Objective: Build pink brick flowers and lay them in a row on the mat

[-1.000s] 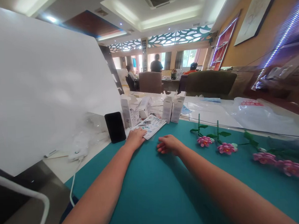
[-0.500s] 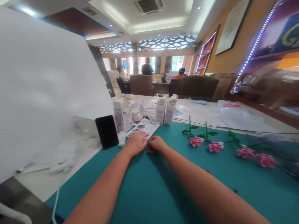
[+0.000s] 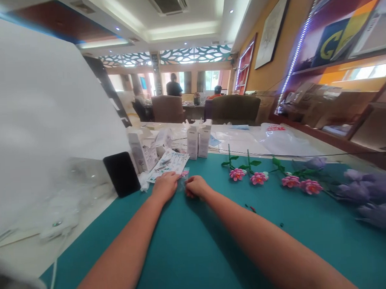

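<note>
Right, both arms are stretched out over the teal mat (image 3: pixel 198 255), hands meeting near its far edge. The left hand (image 3: pixel 164 186) lies knuckles-up, fingers curled down onto the near end of a printed instruction leaflet (image 3: pixel 170 162). The right hand (image 3: pixel 197 187) is loosely fisted just beside it, fingertips tucked under. Between the two sits a small clear packet with pink bits inside (image 3: pixel 183 174), touching or nearly touching both. Whether either hand actually pinches it, I cannot tell; the fingertips are hidden.

The leaflet's long axis runs away from the person, slanting slightly right towards the white cartons (image 3: pixel 199 140) standing at the mat's far edge. So the packet lies straight ahead of both hands, and the left looks a shade nearer, already resting on the paper under it.

A black phone (image 3: pixel 122 174) leans at the mat's far left corner beside another opened carton (image 3: pixel 142 153). Off to the right, pink bead flowers on green stems (image 3: pixel 258 175) lie in a row along the far edge, well apart from the hands, with purple flowers (image 3: pixel 368 192) beyond them. Other people sit at a desk in the background.
</note>
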Action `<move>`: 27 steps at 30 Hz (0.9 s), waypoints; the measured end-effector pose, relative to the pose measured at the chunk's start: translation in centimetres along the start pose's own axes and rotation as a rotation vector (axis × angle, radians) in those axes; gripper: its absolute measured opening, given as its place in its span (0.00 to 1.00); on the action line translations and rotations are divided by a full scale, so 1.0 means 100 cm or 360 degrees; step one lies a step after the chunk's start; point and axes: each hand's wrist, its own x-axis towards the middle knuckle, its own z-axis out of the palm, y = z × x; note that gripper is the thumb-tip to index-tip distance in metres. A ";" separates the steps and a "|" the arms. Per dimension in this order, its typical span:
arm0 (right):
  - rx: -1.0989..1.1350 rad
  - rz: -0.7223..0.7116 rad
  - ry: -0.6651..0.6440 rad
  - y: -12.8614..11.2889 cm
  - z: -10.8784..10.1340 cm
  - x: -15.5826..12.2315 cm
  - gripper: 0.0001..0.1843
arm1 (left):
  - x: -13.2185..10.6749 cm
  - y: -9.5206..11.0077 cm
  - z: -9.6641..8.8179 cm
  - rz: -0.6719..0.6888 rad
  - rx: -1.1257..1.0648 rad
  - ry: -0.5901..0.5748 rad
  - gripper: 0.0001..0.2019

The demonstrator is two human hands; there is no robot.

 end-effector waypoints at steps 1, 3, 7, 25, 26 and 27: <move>0.0024 -0.0022 0.0011 0.001 -0.004 -0.004 0.07 | 0.001 0.000 0.000 -0.0015 0.0008 0.0002 0.17; 0.0070 -0.0055 0.0019 0.003 -0.013 -0.011 0.08 | 0.003 -0.002 -0.001 -0.0045 0.0018 0.0002 0.16; 0.0134 -0.0065 0.0018 0.010 -0.033 -0.028 0.09 | 0.006 -0.006 -0.001 -0.0099 0.0005 -0.0020 0.15; 0.0117 -0.0011 -0.0044 0.054 -0.081 -0.151 0.16 | -0.006 0.037 -0.019 0.0054 -0.0424 -0.0244 0.14; 0.0109 -0.0027 -0.0050 0.058 -0.083 -0.156 0.15 | -0.006 0.045 -0.019 0.0079 -0.0487 -0.0334 0.12; 0.0103 -0.0040 -0.0054 0.062 -0.085 -0.159 0.15 | -0.007 0.052 -0.019 0.0099 -0.0553 -0.0430 0.10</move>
